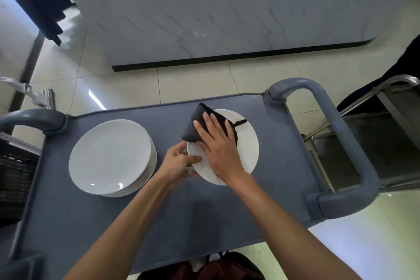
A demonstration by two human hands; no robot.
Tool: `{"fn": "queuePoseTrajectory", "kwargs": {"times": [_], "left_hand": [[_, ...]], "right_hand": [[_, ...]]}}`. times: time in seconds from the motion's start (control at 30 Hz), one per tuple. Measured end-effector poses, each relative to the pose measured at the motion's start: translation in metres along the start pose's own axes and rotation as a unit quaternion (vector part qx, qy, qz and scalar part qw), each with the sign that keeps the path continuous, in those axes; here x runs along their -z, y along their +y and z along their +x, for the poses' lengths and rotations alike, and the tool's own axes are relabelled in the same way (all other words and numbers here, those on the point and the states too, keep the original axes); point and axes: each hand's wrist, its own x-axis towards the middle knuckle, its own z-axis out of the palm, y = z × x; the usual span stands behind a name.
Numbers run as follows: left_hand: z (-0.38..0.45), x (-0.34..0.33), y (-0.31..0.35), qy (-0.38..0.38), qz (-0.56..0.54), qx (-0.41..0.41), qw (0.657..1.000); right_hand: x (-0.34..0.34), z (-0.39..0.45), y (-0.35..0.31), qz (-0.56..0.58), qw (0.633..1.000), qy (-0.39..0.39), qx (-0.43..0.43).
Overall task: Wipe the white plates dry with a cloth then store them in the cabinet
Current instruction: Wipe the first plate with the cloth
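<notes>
A single white plate (246, 143) lies on the grey cart top, right of centre. A folded black cloth (196, 125) covers its upper left part. My right hand (218, 145) lies flat on the cloth with straight fingers, pressing it onto the plate. My left hand (179, 162) pinches the plate's left rim, thumb on top and fingers underneath. A stack of several white plates (111, 157) sits on the cart's left side, apart from both hands.
The grey plastic cart (204, 211) has tubular handles at its left (31, 118) and right (341, 143) ends. A steel trolley (375, 134) stands to the right. A dark crate (13, 173) sits at far left. A marble-faced counter (204, 7) rises behind the cart.
</notes>
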Motion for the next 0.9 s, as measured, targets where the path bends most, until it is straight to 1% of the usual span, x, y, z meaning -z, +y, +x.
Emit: {"fn": "queuePoseTrajectory", "kwargs": {"times": [0.13,0.23,0.47,0.6,0.73,0.9], "left_hand": [[-0.002,-0.001,0.002,-0.004,-0.001,-0.014,1.000],[-0.002,-0.001,0.004,0.006,-0.012,-0.020,1.000],[-0.003,-0.002,0.004,0.036,-0.032,-0.024,0.999],[0.000,0.000,0.004,0.053,-0.045,-0.038,0.997],[0.003,0.000,0.007,0.061,-0.054,-0.044,0.996],[0.008,0.000,0.008,0.074,-0.058,-0.056,0.994]], "right_hand": [[0.002,0.018,-0.001,-0.033,0.999,-0.038,-0.002],[0.003,0.023,0.005,-0.033,0.998,-0.048,-0.013],[0.017,0.031,0.031,-0.044,0.990,-0.029,-0.131],[0.020,0.022,0.046,-0.051,0.982,-0.035,-0.181],[0.020,0.007,0.048,-0.050,0.980,-0.032,-0.189],[0.015,-0.015,0.037,-0.017,0.979,-0.050,-0.197]]}}
